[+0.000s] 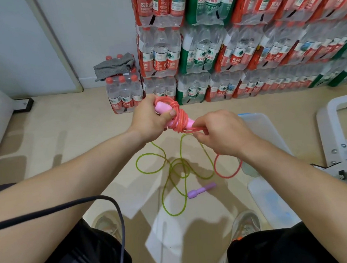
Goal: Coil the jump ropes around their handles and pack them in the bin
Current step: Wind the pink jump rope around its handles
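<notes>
Nearest, the right hand (222,134) is pinching the red rope's (228,169) slack tail hanging below it, while beyond, the left hand (149,120) is clamping the pink handles (162,108), their long axis slanting toward the right hand.

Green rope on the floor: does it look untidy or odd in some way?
Yes. The green rope lies loose on the floor in tangled, overlapping loops, its purple handle lying bare, not wound. Only the red rope is coiled, held in both hands.
</notes>
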### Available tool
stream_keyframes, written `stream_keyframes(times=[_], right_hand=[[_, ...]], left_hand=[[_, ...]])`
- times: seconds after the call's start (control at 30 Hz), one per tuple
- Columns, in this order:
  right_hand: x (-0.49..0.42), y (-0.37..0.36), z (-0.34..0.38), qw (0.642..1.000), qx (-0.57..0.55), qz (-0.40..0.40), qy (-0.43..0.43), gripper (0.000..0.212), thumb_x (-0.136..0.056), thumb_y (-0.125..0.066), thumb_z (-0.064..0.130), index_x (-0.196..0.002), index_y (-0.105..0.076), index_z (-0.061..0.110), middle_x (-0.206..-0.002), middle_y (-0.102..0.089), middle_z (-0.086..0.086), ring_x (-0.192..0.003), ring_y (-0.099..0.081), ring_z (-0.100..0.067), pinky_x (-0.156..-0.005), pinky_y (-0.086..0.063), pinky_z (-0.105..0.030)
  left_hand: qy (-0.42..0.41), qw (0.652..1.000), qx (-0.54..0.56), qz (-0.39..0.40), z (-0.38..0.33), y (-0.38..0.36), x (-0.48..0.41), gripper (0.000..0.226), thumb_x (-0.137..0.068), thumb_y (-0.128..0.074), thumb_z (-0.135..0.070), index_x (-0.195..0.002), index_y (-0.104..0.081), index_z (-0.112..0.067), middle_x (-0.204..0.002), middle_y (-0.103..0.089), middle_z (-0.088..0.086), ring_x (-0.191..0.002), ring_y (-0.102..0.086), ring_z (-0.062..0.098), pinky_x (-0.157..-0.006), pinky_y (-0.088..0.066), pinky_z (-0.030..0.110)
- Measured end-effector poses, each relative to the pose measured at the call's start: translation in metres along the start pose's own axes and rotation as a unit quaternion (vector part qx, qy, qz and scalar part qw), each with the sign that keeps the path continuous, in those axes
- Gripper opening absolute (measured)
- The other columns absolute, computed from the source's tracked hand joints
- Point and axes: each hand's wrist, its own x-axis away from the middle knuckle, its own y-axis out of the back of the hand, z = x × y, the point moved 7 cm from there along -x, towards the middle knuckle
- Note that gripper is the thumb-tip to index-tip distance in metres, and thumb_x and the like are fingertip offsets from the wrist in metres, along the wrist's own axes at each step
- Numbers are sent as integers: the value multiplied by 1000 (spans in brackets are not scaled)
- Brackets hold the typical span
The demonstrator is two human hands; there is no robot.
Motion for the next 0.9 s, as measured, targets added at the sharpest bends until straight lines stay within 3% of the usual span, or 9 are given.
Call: stream_keyframes(times=[0.07,0.17,0.23,0.3,0.43,0.53,0.63,0.73,0.9], right_hand=[[-2,-1,4,999,-11,18,43,16,-91,-59,33,-77,-59,25,-69,-56,3,-79,-58,-26,-63,-42,-36],[-4,8,0,997,-25,26,67,11,-89,-67,39,-87,-71,29,-80,-70,8,-79,-62,-15,-68,-51,-35],[-7,16,-11,993,-98,48,53,10,-85,-78,37,-89,-74,30,-79,-70,13,-74,-61,-3,-68,-50,-26],[-9,20,-22,975,-209,71,32,14,-79,-86,28,-85,-75,23,-75,-70,9,-70,-63,-4,-65,-48,-22],[-6,8,-38,905,-408,124,-6,26,-67,-88,18,-85,-72,7,-80,-75,-11,-72,-70,-17,-72,-56,-27],[-4,-7,-42,846,-509,152,-36,22,-72,-75,21,-87,-70,7,-75,-73,0,-68,-64,-9,-67,-52,-22],[-5,-15,-42,787,-597,140,-63,8,-85,-73,18,-84,-68,12,-76,-69,2,-66,-61,-8,-64,-51,-19],[-3,-27,-36,729,-663,119,-121,24,-90,-60,12,-69,-63,22,-66,-54,0,-54,-47,-11,-61,-49,-26],[3,-47,-20,650,-720,136,-201,21,-102,-48,23,-81,-51,21,-56,-38,9,-48,-34,-8,-57,-40,-25]], left_hand=[[-5,1000,-29,0,-1,-2,3,34,-84,-80,-24,-106,-57,-13,-97,-64,3,-91,-67,29,-72,-61,49],[12,998,8,68,-4,-15,9,34,-84,-80,-18,-109,-58,-8,-99,-65,8,-88,-69,29,-69,-63,50],[28,990,54,130,-8,-21,12,36,-85,-78,-14,-115,-59,-6,-101,-66,11,-85,-71,27,-70,-63,48],[43,977,92,187,-11,-24,14,30,-88,-74,-10,-115,-61,-8,-99,-66,10,-80,-71,24,-72,-63,45],[65,940,165,293,-19,-29,21,28,-90,-67,-3,-117,-62,-8,-95,-68,7,-77,-70,21,-67,-61,34],[77,909,244,330,-24,-29,25,33,-85,-67,-7,-118,-63,-10,-97,-68,7,-79,-69,21,-66,-61,32],[84,896,303,315,-26,-26,24,31,-84,-66,-13,-115,-63,-12,-96,-70,5,-79,-70,18,-66,-61,31],[96,892,336,286,-23,-24,23,33,-82,-61,-17,-115,-63,-12,-93,-72,4,-79,-71,17,-66,-61,31],[97,898,358,235,-22,-19,20,36,-85,-62,-21,-120,-62,-11,-101,-69,8,-84,-71,21,-68,-62,33]])
